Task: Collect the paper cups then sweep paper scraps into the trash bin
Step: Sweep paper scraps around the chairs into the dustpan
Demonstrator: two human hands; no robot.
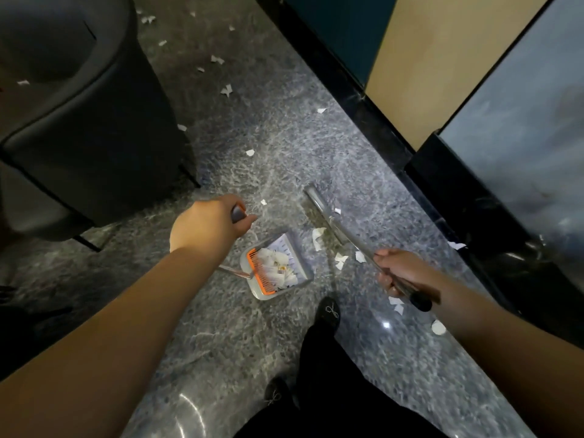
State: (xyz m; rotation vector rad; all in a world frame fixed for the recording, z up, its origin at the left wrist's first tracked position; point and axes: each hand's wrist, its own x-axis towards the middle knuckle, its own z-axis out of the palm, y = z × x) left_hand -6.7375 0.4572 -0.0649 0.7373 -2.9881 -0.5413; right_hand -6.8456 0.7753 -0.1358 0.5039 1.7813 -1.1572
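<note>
Our left hand (210,221) gripped the dustpan (278,268) handle, steadying it on the floor; our right hand (399,270) clenched the broom (328,221), seemingly driving nearby paper scraps (341,260) toward it.

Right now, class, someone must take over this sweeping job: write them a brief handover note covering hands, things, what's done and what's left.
Left hand grips the dustpan handle; the dustpan sits on the floor, already holding paper scraps.
Right hand grips the broom handle, its head just right of the pan.
Done: one batch swept in.
Left: scraps beside the pan, more up the floor by the dark armchair and near the right wall. No trash bin or paper cups in view; emptying remains.
</note>
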